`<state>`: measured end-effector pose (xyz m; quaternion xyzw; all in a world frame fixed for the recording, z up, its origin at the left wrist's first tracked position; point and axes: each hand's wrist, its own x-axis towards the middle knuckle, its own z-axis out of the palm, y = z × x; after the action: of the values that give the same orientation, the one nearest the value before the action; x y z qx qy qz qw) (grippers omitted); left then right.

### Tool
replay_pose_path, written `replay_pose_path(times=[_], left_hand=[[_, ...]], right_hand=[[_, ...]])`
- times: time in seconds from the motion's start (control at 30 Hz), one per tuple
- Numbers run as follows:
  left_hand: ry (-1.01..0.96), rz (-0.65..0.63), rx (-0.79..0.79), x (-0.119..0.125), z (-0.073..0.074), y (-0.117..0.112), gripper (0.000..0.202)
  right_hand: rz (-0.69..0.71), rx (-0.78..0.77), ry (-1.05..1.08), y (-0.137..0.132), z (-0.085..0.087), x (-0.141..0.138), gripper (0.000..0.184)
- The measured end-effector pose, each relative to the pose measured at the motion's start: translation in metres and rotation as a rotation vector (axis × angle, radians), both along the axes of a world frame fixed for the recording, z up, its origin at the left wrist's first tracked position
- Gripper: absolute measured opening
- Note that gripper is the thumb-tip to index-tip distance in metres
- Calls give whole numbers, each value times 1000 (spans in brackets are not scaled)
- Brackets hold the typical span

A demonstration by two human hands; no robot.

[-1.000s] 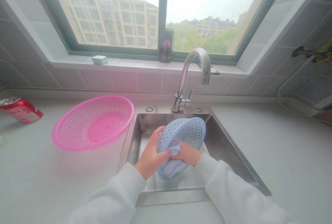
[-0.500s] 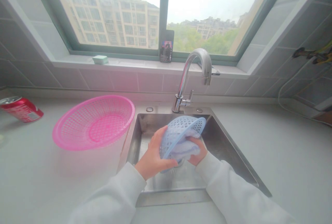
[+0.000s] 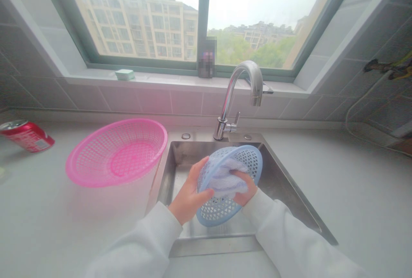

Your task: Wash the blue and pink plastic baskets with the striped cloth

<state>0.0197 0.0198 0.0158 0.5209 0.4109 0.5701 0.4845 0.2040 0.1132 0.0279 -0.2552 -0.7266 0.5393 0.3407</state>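
Observation:
Over the steel sink [image 3: 273, 179], my left hand [image 3: 189, 192] grips the rim of a light blue plastic mesh basket [image 3: 222, 211], which is tilted with its inside facing me. My right hand [image 3: 246, 190] sits inside the basket, shut on a white-and-lilac cloth [image 3: 227, 179] pressed against the mesh. The cloth hides part of the basket's inner wall, and my fingers cover part of its rim. The basket hangs just above the sink floor, under the chrome faucet [image 3: 238, 93].
A pink plastic mesh basket [image 3: 116, 120] stands on the counter [image 3: 80, 218] left of the sink, and a red drink can [image 3: 27, 136] lies on its side further left. A small green dish [image 3: 125, 74] and a blurred upright object [image 3: 206, 56] stand on the window sill.
The blue basket has turned and shifted slightly right, showing more of its mesh below my hands. The cloth now lies higher inside it, under my right hand.

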Motion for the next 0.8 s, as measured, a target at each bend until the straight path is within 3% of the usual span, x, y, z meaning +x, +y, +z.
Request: replay_pose_path(times=[0.13,0.23,0.43,0.6,0.8], left_hand=[[-203,-28,27,3,-5,1,83],[-234,24,28,2,-6,2,78],[-35,65,17,-2,-9,3,79],[77,50,-48,0,-5,2,91],[289,-45,-110,-1,4,1,104]], right_hand=[[101,53,-116,-8,10,-7,35],[190,60,-189,-10,8,-13,35],[257,53,-344,-5,-11,-14,44],[276,-38,-289,0,-11,-13,51],[135,-127,-315,10,-15,-10,28]])
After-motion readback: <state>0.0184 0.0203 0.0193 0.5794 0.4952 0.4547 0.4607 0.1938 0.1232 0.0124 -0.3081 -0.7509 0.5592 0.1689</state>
